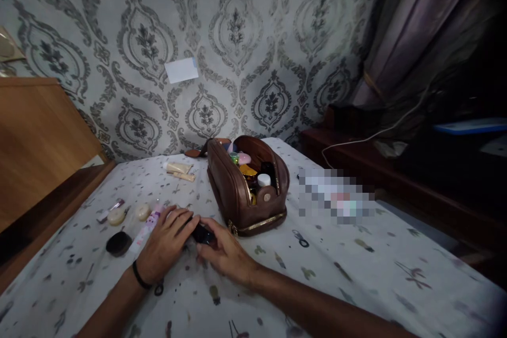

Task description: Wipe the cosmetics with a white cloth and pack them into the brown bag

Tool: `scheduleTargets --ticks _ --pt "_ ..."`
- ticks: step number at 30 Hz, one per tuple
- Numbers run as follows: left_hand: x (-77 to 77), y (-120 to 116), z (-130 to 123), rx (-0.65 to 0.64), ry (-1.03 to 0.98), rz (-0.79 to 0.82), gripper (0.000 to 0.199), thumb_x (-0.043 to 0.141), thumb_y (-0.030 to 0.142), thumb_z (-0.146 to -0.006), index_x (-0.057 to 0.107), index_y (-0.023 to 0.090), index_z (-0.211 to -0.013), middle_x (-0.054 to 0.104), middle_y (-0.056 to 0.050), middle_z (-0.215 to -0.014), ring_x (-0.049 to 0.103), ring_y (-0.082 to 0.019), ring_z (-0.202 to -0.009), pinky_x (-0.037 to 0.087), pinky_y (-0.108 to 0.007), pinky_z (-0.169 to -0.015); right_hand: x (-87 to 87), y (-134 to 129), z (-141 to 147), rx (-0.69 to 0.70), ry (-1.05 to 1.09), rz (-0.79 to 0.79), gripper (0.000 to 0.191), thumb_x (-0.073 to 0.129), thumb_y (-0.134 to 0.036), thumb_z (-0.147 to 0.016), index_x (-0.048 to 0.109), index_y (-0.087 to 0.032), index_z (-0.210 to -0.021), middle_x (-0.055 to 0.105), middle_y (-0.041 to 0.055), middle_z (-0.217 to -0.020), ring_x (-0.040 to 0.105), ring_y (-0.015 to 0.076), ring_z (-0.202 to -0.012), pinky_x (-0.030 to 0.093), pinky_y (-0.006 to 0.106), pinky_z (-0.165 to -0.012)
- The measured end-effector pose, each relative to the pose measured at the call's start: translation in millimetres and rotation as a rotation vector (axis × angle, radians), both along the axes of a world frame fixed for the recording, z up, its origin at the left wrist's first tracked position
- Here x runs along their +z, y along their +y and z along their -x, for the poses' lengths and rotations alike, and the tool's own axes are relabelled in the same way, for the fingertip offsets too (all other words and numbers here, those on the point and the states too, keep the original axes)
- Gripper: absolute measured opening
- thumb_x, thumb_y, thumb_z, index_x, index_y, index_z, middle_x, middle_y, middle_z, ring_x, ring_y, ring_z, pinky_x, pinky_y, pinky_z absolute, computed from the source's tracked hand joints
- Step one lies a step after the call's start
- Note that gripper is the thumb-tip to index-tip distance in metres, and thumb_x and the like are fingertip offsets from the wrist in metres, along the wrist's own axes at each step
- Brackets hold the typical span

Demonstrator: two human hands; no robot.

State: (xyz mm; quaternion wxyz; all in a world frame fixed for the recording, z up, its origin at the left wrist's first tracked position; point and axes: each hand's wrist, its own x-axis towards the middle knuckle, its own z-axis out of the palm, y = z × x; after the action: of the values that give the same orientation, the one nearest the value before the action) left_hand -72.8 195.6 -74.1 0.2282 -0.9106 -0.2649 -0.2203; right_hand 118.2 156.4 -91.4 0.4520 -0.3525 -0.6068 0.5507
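My right hand [227, 251] is closed around a small black glossy item [203, 234], perhaps a cosmetic container; its exact kind is unclear. My left hand [168, 237], with a black band at the wrist, curls its fingers over the item's other end, so that part is hidden. Just behind my hands stands a brown leather toiletry bag [247, 195], unzipped on top. Inside it are a white-capped jar [263, 180], a pink item [244, 158] and a yellow-orange packet [247, 170]. Beside my left hand lies a pink and white tube [148, 224].
Left of my hands lie a round black container [118, 243] and two cream-coloured round jars [116, 216]. A beige tube [179, 168] lies behind. On the right is a blurred-out item [336, 195]. A wooden panel [43, 137] borders the patterned sheet [301, 285]; a patterned wall rises behind.
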Motion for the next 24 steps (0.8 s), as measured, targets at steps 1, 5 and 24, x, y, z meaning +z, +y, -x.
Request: scheduleTargets --ticks 1,5,24 --pt "-0.4 0 -1 -0.002 -0.007 0.007 0.036 0.040 0.016 -0.096 0.058 0.019 -0.127 0.069 -0.012 -0.113 0.059 -0.026 -0.109 0.041 -0.048 -0.104 -0.8 1 0 0.016 0.021 0.031 0.052 0.064 -0.033 -0.082 0.053 -0.022 -0.132 0.066 0.0022 -0.093 0.058 0.0131 -0.063 0.046 0.024 -0.056" --pt "3.8 2 -1 0.061 -0.044 0.017 0.034 0.041 0.025 -0.099 0.055 0.017 -0.129 0.068 -0.013 -0.114 0.059 -0.027 -0.108 0.043 -0.047 -0.100 -7.0 6 1 0.010 0.085 0.158 0.056 0.061 -0.039 -0.085 0.050 -0.016 -0.136 0.065 0.0014 -0.077 0.056 0.0120 -0.052 0.040 0.022 -0.046" --pt "16.9 2 21 0.303 -0.097 0.459 0.026 0.039 0.033 -0.100 0.060 0.020 -0.092 0.063 -0.007 -0.094 0.059 -0.023 -0.089 0.046 -0.034 -0.077 -13.4 6 3 -0.120 0.177 0.112 0.062 0.063 -0.042 -0.085 0.048 -0.012 -0.138 0.067 0.0037 -0.082 0.062 0.0130 -0.061 0.043 0.022 -0.048"
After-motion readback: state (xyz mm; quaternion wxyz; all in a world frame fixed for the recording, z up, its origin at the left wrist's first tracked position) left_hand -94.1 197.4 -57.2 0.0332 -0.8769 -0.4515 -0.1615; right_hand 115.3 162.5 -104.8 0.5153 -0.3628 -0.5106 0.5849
